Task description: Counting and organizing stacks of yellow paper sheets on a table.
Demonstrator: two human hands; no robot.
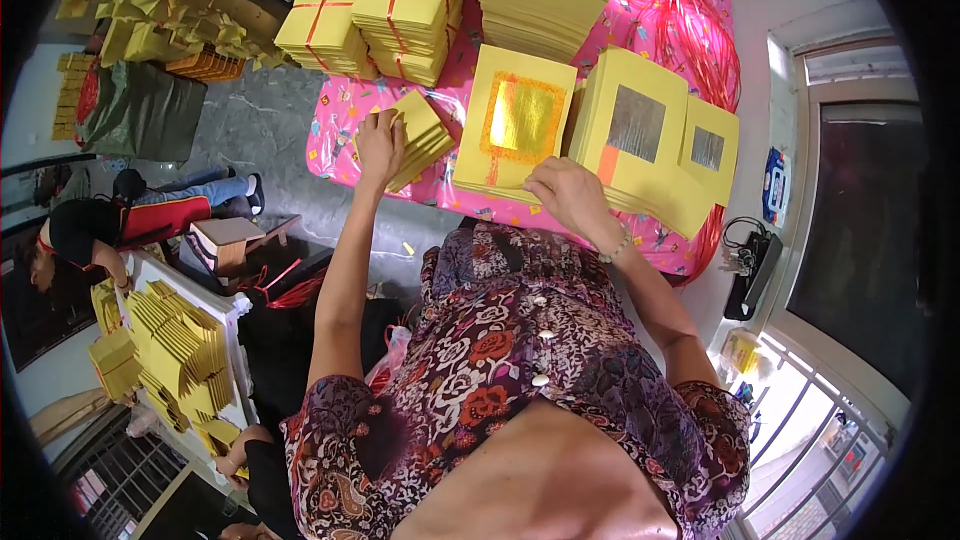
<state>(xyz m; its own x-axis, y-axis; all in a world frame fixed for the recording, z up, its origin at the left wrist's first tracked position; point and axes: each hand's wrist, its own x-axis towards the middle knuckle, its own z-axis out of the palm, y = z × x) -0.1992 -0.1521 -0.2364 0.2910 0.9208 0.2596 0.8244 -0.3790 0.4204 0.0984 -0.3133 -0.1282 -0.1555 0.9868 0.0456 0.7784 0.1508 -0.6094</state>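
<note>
My left hand (pixel 381 150) is closed at the left edge of a small fanned stack of yellow paper (pixel 428 140), fingers curled against it. My right hand (pixel 575 195) pinches the lower right corner of a yellow paper stack (pixel 476 120) whose top sheet bears a shiny gold square framed in orange. Right of it lie yellow sheets with silver squares (pixel 634 123), and a smaller silver-square pile (pixel 710 149) overlaps them at the far right. How many sheets my right fingers grip is hidden.
On the pink patterned tablecloth (pixel 335 130) stand yellow bundles tied with red ribbon (pixel 405 10), a tall yellow stack (pixel 535 5) and loose red ribbons (pixel 665 0). At left, another person (pixel 85 230) leans over a white table (pixel 190 285) covered with yellow paper stacks.
</note>
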